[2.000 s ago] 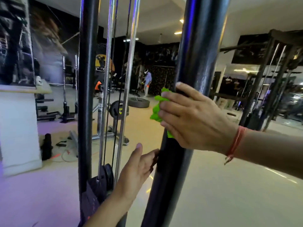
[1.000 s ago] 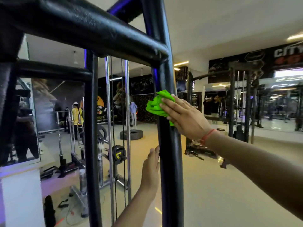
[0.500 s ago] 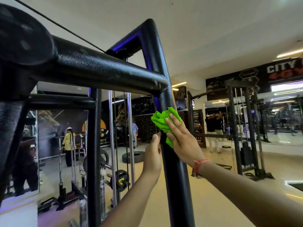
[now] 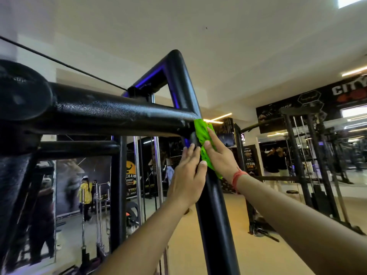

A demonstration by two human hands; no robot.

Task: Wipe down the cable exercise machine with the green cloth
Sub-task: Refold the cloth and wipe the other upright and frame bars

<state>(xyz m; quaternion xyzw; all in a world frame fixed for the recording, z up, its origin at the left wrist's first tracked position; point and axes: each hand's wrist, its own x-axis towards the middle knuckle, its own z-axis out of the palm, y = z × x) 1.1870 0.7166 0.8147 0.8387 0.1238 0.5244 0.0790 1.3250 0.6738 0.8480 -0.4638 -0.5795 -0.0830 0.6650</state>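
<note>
Both hands (image 4: pixel 198 169) and green cloth (image 4: pixel 202 133) climbed to the crossbar (image 4: pixel 111 116) joint.

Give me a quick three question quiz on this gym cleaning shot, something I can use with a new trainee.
1. True or false: the green cloth is pressed against the black upright post.
2. Which hand presses the cloth? A) left hand B) right hand
3. Fill in: the cloth sits just below the joint where the horizontal ____ meets the post.

Key: 1 true; 2 B; 3 crossbar.
</note>
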